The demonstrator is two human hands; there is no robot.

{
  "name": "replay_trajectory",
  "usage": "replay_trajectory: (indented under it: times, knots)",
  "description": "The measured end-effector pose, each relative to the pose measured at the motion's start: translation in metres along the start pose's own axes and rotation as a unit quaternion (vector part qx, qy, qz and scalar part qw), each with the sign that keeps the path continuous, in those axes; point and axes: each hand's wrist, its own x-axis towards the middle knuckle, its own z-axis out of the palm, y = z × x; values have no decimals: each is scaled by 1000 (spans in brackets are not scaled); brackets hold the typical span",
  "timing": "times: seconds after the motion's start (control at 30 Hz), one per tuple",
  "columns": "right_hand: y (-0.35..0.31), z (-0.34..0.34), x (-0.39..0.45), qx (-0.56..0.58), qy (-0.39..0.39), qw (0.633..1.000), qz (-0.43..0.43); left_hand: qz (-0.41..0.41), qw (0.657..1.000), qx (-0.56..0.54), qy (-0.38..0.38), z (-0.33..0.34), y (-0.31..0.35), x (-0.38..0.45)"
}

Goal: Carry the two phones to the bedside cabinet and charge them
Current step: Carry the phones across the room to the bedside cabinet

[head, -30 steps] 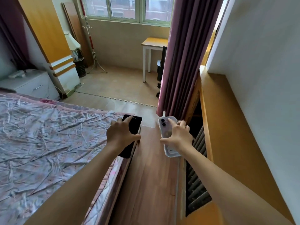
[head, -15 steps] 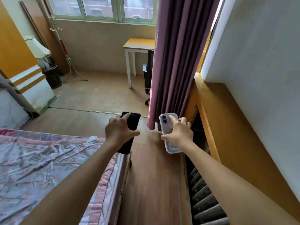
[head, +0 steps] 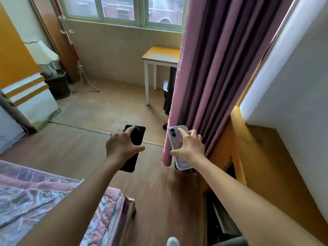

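Phones in hand, mid-carry
Left hand (head: pixel 122 146) grips the black phone (head: pixel 132 151), right hand (head: pixel 190 148) the white phone (head: pixel 178 148); both long axes point forward.

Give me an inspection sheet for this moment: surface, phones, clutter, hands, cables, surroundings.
Surface: wooden floor; bedside cabinet not clearly in view.
Job's things: black phone in the left hand, white phone in the right, both back side up.
Clutter: dark bin with a lamp by the left wall.
Hands: left hand and right hand each grip a phone, held out in front.
Cables: no charger seen.
Surroundings: bed at lower left, purple curtain, small table under the window.
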Motion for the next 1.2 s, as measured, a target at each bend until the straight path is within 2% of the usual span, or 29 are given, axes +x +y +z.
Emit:
replay_trajectory:
  times: [0.33,0.53,0.67,0.83,1.03,1.2]
  knots:
    - [-42,8,190,-23,-66,993,-97,-109,992,-10,65,18,-5,146]
    - [-94,37,283,-15,-77,985,-155,-164,983,-11,86,24,-44,228]
    - [-123,47,340,-29,-97,981,-166,-193,978,-17,83,23,-68,287]
    - [-163,49,412,-23,-87,980,-176,-202,975,-6,91,9,-92,356]
    - [-229,64,480,-8,-104,971,-214,-237,965,2,108,-8,-125,412]
    - [-286,98,525,-18,-136,948,-288,-295,948,7,119,-11,-163,445]
